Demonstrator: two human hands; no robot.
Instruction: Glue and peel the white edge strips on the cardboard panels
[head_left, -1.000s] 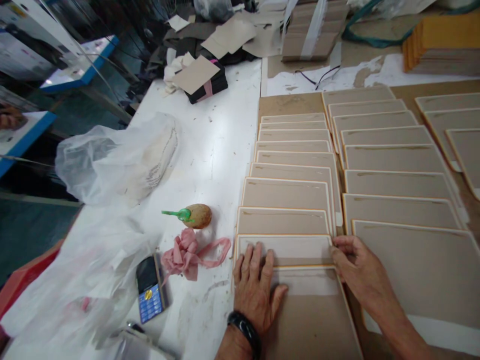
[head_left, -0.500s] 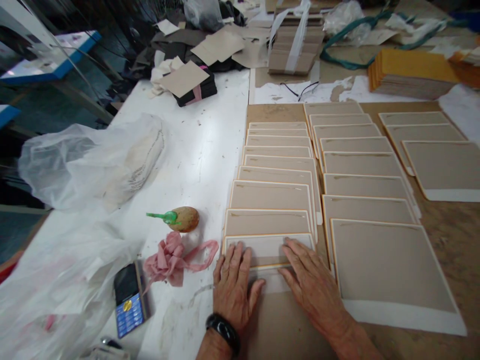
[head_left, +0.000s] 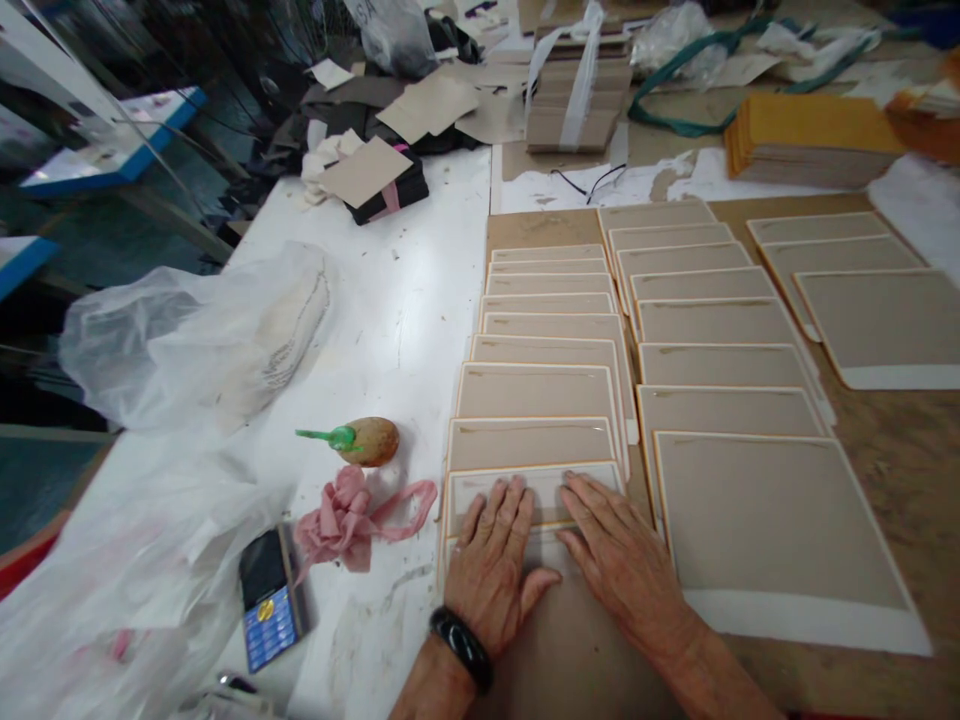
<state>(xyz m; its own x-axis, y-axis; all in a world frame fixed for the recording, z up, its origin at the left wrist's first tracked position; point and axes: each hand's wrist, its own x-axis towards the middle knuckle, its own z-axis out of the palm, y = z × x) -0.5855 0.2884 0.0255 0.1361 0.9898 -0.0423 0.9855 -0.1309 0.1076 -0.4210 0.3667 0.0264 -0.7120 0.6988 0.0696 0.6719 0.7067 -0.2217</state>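
My left hand (head_left: 495, 570), with a black bangle (head_left: 461, 645) at the wrist, lies flat with its fingers stretched over the nearest grey-beige panel (head_left: 570, 655) in the left column. Beside it my right hand (head_left: 626, 565) rests flat on the same spot, fingers extended towards the panel's white-edged far end. The thumbs point at each other with a small gap between them. Neither hand grips anything. Overlapping panels (head_left: 536, 388) with thin white and orange-yellow edges run away from my hands, and the forearms cover part of the nearest one.
Further overlapping panels (head_left: 772, 520) lie to the right. On the left are a phone (head_left: 271, 600), pink cloth strip (head_left: 341, 525), brown oval object with a green stem (head_left: 373, 440) and plastic bag (head_left: 202, 330). A tied stack (head_left: 551, 115) and yellow-topped stack (head_left: 814, 135) stand behind.
My left hand has slid right across the panel, closer to my right hand. My right hand stays at nearly the same place. The camera view has shifted slightly.
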